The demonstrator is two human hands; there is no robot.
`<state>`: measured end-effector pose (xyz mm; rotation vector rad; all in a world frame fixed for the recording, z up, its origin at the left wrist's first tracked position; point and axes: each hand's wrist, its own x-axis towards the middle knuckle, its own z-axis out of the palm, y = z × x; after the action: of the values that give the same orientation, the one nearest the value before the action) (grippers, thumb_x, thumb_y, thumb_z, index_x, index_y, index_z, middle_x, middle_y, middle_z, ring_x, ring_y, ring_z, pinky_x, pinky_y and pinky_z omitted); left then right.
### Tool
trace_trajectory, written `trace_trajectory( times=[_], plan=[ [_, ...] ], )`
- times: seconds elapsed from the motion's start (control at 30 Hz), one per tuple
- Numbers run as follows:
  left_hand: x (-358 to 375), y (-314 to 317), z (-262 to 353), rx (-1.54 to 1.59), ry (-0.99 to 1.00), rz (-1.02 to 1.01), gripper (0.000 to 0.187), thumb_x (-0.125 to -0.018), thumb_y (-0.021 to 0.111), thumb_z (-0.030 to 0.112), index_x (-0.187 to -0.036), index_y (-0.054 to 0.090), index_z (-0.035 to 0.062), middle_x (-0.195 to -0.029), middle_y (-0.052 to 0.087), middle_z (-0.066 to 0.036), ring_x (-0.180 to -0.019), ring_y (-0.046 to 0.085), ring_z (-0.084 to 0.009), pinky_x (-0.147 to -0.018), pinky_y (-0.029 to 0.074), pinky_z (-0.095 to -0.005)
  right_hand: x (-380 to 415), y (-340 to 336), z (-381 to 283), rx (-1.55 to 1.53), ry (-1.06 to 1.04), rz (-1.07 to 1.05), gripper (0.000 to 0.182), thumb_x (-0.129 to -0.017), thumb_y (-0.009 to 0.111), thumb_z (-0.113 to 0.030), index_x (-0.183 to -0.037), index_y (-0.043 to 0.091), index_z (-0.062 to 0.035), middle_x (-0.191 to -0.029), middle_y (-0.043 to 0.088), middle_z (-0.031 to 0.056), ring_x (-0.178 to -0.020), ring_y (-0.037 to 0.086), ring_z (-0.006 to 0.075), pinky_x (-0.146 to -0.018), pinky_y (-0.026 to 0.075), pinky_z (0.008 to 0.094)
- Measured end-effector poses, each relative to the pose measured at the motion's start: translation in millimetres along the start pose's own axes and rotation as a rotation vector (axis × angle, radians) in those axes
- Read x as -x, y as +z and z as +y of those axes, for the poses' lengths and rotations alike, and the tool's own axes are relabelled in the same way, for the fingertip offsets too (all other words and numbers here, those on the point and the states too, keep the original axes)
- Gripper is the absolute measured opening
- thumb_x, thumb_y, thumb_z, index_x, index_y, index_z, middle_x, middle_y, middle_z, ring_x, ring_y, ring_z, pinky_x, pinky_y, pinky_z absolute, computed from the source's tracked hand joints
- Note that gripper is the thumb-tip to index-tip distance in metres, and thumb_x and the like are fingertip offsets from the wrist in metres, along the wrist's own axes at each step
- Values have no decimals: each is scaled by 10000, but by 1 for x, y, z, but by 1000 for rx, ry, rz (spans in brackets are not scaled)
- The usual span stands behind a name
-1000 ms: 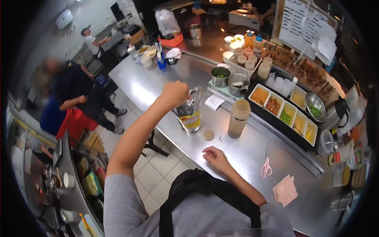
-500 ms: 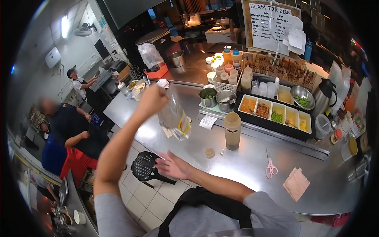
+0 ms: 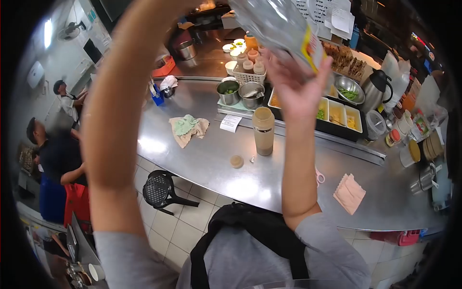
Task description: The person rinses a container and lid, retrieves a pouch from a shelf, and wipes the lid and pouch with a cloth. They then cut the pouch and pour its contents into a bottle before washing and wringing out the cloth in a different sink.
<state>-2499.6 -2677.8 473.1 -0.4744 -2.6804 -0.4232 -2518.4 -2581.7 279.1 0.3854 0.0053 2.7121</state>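
Observation:
A large clear plastic bottle (image 3: 276, 29) with a yellow and red label is raised at the top of the view, tilted with its base to the lower right. My right hand (image 3: 301, 89) cups that base, thumb and fingers around it. My left hand (image 3: 190, 4) is at the top edge, blurred and mostly cut off, toward the bottle's upper end, which is out of view. Below, an uncapped squeeze bottle (image 3: 263, 132) of brownish liquid stands upright on the steel table (image 3: 211, 166). A round lid (image 3: 236, 161) lies beside it.
Pink scissors (image 3: 320, 178) and a pink cloth (image 3: 349, 193) lie to the right, more cloths (image 3: 187, 129) to the left. Behind are metal pots (image 3: 251, 95), a topping tray (image 3: 337, 113) and a thermos (image 3: 377, 89). A black stool (image 3: 160, 189) stands below; people (image 3: 57, 149) are at far left.
The clear bottle has gone up and to the right with my left hand. My right hand has risen from beside the table's edge to the bottle's base. The view has shifted.

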Motion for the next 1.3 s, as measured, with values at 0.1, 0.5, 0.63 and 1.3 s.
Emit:
trace_trajectory(
  times=[0.1, 0.5, 0.63, 1.3],
  plan=[
    [-44, 98, -38, 606, 199, -221, 162, -718, 656, 207, -778, 634, 58, -589, 558, -28, -483, 458, -100, -423, 356, -247, 0, -37, -47, 138, -150, 169, 716, -756, 574, -477, -1277, 315, -60, -1289, 337, 200, -1196, 327, 351, -987, 273, 546],
    [-10, 308, -91, 1097, -95, -374, 187, -736, 641, 124, -610, 584, -1, -591, 535, 5, -530, 423, -64, -473, 348, -254, -23, -189, -77, 123, -128, 346, 390, -803, 540, -318, -1103, 525, -69, -1075, 566, 70, -1004, 526, 229, -898, 401, 399],
    [0, 324, -108, 1386, -204, -329, 134, -807, 597, 130, -755, 618, 8, -691, 574, 13, -629, 464, -43, -573, 372, -208, -44, -169, -77, 309, -221, 162, 326, -814, 555, -197, -1087, 521, -24, -1075, 575, 91, -987, 543, 228, -905, 396, 393],
    [25, 337, -113, 1790, -287, -108, 156, -855, 556, 166, -942, 611, 48, -809, 610, 28, -675, 500, -8, -552, 344, -160, -66, -111, -68, 657, -123, -8, 313, -799, 592, -114, -1084, 511, -16, -1038, 588, 105, -949, 576, 189, -846, 456, 344]
  ],
)
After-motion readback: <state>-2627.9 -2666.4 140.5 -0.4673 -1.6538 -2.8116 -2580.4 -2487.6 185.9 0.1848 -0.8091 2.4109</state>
